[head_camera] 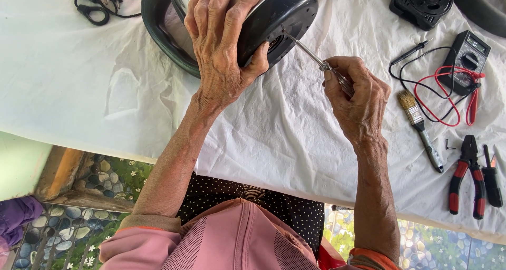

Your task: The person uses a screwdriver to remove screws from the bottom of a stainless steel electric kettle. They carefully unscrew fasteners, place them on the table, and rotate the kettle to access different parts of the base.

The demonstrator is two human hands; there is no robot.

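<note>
The person's left hand point(224, 43) lies spread over a round black appliance point(274, 17), which is tipped on its side at the far edge of the counter point(79, 80). The fingers press on its underside, and the thumb hooks around the rim, so the appliance seems held steady against turning. This grip is clenched on the appliance body.

The right hand point(356, 98) grasps a screwdriver point(311, 54) by its handle, which is mostly hidden inside the fingers. The thin metal shaft points up and to the left, and its tip meets the base of the appliance near some vent slots. It is too small to tell if the tip sits in a screw.

A white cloth covers the counter. At the right side, well apart from the hands, lie a small paintbrush point(420, 127), red-handled pliers point(466, 177) and a black meter point(469, 56) with red and black leads. They are probably laid out there to be easy for the right hand to reach. A black round part point(421, 3) stands at the far right, and a black cord point(95, 3) lies at the far left.
</note>
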